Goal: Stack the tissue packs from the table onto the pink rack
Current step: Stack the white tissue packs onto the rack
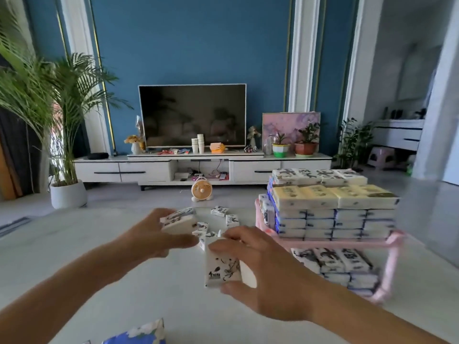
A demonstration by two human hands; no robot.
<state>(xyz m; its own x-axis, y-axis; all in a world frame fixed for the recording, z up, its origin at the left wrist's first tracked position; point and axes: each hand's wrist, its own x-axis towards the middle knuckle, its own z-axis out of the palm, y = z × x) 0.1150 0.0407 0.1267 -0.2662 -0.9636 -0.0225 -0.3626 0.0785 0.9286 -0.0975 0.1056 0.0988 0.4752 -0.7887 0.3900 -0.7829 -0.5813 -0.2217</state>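
Observation:
My right hand (263, 271) grips a white tissue pack with black ink print (222, 269), lifted just above the white table (74, 256). My left hand (151, 234) holds another tissue pack (177, 223), tilted, a little farther back. Several loose packs (224, 216) lie on the table beyond both hands. The pink rack (391, 254) stands at the right. Its upper shelf carries a tall stack of packs (332, 209), and its lower shelf holds more packs (340, 266).
A blue and white patterned package (139, 335) pokes in at the bottom edge. Past the table stand a small orange fan (201, 191) on the floor, a white TV cabinet (154, 170) with a television, and a potted palm (67, 192) at the left.

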